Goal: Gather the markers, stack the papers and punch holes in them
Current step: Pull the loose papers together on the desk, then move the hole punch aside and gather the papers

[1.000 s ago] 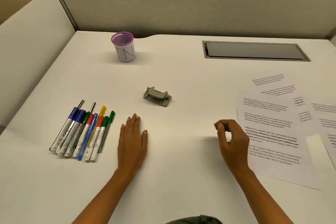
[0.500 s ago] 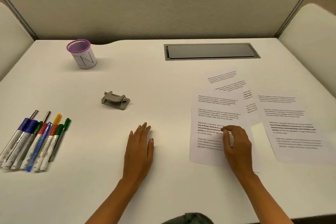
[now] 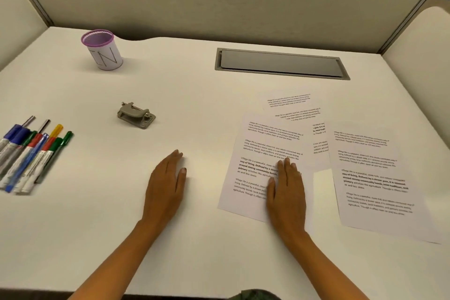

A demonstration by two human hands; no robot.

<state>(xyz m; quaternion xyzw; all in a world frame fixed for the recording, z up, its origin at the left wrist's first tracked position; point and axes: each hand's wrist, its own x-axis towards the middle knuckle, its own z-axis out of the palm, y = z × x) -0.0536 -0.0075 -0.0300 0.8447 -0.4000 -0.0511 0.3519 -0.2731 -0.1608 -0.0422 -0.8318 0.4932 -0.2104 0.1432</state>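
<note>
Here the printed sheet is pressed under the flat right grip; it is best slid squarely onto the other sheets. The left grip rests flat, empty.

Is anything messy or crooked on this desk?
The papers on the right lie scattered at different angles, overlapping, not neatly stacked. The right hand lies flat on one. The markers lie loose on the left, outside the cup.

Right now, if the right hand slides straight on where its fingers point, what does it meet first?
The right hand lies flat on the front sheet; beyond its far edge comes the overlapped sheet, probably.
</note>
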